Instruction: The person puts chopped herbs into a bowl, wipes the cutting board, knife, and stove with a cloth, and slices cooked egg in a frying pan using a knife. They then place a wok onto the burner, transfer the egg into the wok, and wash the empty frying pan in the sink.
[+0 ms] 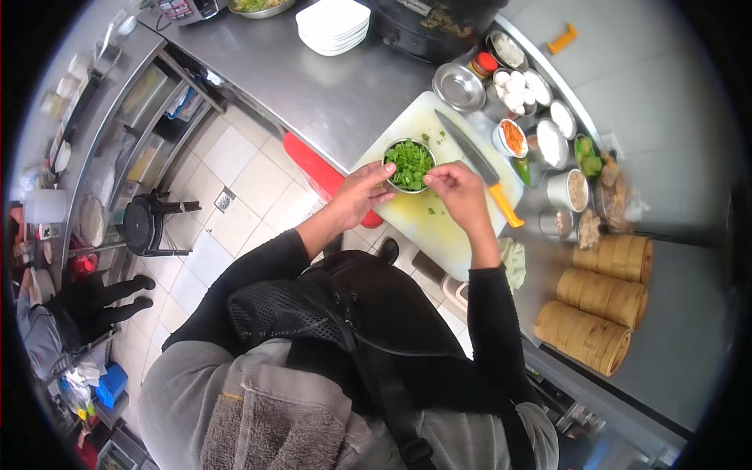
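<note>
Over cutting board [453,244], bowl [410,191] (chopped greens [410,162]), left hand [363,192], right hand [462,194] at rim

The counter [251,74] is smooth metal with a soft sheen; the bowl [406,189] of chopped greens [410,163] and the shallow dish [459,88] look like shinier metal. The cutting board [458,235] appears to be matt plastic, the knife [477,160] smooth metal with a plastic-looking handle [505,205]. The steamers [591,294] are pale wood, the towel [274,427] rough cloth.

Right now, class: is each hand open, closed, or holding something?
Left hand: holding the bowl of chopped greens.
Right hand: curled at the bowl's rim; grip unclear.
</note>
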The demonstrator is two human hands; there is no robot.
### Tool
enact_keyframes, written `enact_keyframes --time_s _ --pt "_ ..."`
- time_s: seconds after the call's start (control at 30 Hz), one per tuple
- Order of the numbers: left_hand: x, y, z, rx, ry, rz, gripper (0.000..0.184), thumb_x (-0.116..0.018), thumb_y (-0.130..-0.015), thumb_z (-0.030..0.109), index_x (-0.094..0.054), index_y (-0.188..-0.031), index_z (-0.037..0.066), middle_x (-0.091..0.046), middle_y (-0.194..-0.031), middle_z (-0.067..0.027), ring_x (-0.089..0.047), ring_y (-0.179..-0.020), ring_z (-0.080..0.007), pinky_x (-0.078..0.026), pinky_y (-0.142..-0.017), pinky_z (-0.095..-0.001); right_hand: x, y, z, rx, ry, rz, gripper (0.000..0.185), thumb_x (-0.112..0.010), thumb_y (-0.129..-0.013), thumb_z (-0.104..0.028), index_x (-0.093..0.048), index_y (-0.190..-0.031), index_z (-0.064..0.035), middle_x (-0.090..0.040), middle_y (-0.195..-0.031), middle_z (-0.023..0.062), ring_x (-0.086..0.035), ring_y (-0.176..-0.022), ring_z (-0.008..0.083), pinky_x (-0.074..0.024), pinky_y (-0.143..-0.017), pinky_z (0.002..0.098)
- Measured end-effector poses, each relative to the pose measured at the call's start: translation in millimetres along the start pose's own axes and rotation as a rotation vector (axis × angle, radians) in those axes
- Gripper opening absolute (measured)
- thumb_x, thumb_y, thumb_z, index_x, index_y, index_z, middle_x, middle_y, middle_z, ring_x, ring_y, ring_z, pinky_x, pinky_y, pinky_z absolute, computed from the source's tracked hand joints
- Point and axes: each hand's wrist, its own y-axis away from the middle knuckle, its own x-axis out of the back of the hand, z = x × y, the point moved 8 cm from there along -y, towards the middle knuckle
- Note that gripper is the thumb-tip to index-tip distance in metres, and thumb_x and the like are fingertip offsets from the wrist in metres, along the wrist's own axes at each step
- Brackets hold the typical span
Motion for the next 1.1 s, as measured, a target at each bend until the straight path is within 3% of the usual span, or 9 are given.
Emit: enact_keyframes --time_s 0.07,0.1,0.23,0.43,0.5,0.57,0.73,0.93,1.1 --pt "-3.2 2.5 2.2 0.001 -0.025 -0.015 0.063 -0.071 -0.089 0.044 -0.048 -0.135 0.007 -0.058 -0.12 -0.0028 -0.056 -0.107 -0.0138 -0.046 -0.095 -0.0298 -8.5 0.6 -32.0 0.27 0.531 0.023 0.015 -0.074 -0.079 -0.007 -0.072 -0.094 -0.0039 -0.058 -0.08 0.0047 -0.058 -0.071 0.0156 -0.0482 -0.065 0.0293" --pt "-2.4 3.7 2.3 0.01 -0.03 0.006 0.064 -0.071 -0.089 0.044 -0.048 -0.136 0.007 -0.058 -0.121 -0.0028 -0.056 -0.108 -0.0139 -0.045 -0.095 -0.0301 -10.8 1.5 -39.6 0.296 0.521 0.031 0.016 -0.073 -0.078 -0.007 -0.072 -0.094 -0.005 -0.056 -0.083 0.0087 -0.06 -0.075 0.0256 -0.0492 -0.068 0.0359" --pt "-7.1 12.6 10.7 -0.004 -0.04 0.006 0.064 -0.07 -0.091 0.04 -0.047 -0.138 0.003 -0.057 -0.128 -0.0054 -0.055 -0.114 -0.0164 -0.045 -0.097 -0.032 0.2 6.0 -61.4 0.203 0.411 0.042 0.016 -0.071 -0.082 -0.009 -0.072 -0.096 -0.0041 -0.06 -0.091 0.012 -0.062 -0.085 0.032 -0.0499 -0.077 0.0399" --pt "-2.8 30.8 4.8 -0.11 -0.171 -0.079 0.063 -0.068 -0.091 0.042 -0.049 -0.137 0.002 -0.058 -0.129 -0.0085 -0.055 -0.115 -0.0186 -0.046 -0.095 -0.0341 -32.9 0.4 -85.6 0.566 0.561 -0.151 0.028 -0.061 -0.093 -0.018 -0.068 -0.115 -0.0022 -0.056 -0.133 0.0227 -0.053 -0.124 0.0383 -0.0396 -0.107 0.0427" --pt "13.0 36.0 5.1 -0.184 -0.214 0.019 0.083 -0.074 -0.085 0.048 -0.043 -0.142 -0.003 -0.057 -0.129 -0.0126 -0.055 -0.108 -0.0177 -0.048 -0.092 -0.0344 -26.0 -10.6 -81.4 0.665 0.475 -0.06 0.02 -0.06 -0.092 -0.009 -0.065 -0.109 0.0017 -0.061 -0.119 0.0181 -0.058 -0.115 0.0307 -0.0461 -0.099 0.0378" --pt "39.9 47.6 -10.8 -0.244 -0.143 0.154 0.088 -0.075 -0.084 0.05 -0.04 -0.144 -0.004 -0.055 -0.13 -0.0131 -0.056 -0.109 -0.0179 -0.048 -0.093 -0.0347 -22.8 -32.1 -36.4 0.349 0.115 -0.13 0.012 -0.061 -0.093 -0.007 -0.062 -0.102 0.0006 -0.062 -0.1 0.0072 -0.061 -0.084 0.0161 -0.0515 -0.079 0.0295" --pt "36.1 128.2 -25.9 -0.413 -0.014 0.257 0.091 -0.076 -0.083 0.049 -0.035 -0.148 0.0 -0.055 -0.131 -0.0123 -0.056 -0.11 -0.0164 -0.049 -0.092 -0.0342 -87.0 1.6 -8.4 -0.048 -0.163 -0.655 0.008 -0.064 -0.092 -0.008 -0.06 -0.095 -0.0018 -0.061 -0.083 0.0051 -0.06 -0.065 0.0121 -0.0564 -0.059 0.0268" --pt "28.5 224.6 -106.8 -0.541 0.245 0.647 0.057 -0.075 -0.084 0.048 -0.05 -0.116 0.008 -0.059 -0.115 -0.0049 -0.061 -0.097 -0.0144 -0.054 -0.082 -0.0331 -159.2 59.8 0.0 0.091 0.057 -1.062 0.01 -0.061 -0.09 -0.005 -0.053 -0.084 -0.0015 -0.058 -0.072 0.005 -0.062 -0.062 0.0139 -0.0572 -0.055 0.0289" --pt "21.3 332.2 -155.5 -0.665 0.086 1.09 0.038 -0.078 -0.084 0.036 -0.061 -0.099 0.005 -0.064 -0.1 -0.0027 -0.063 -0.089 -0.0124 -0.056 -0.073 -0.0305 -213.8 128.6 -21.2 0.314 0.157 -1.282 0.009 -0.056 -0.088 -0.005 -0.052 -0.081 -0.0006 -0.058 -0.069 0.0066 -0.06 -0.057 0.0139 -0.0537 -0.053 0.0282"
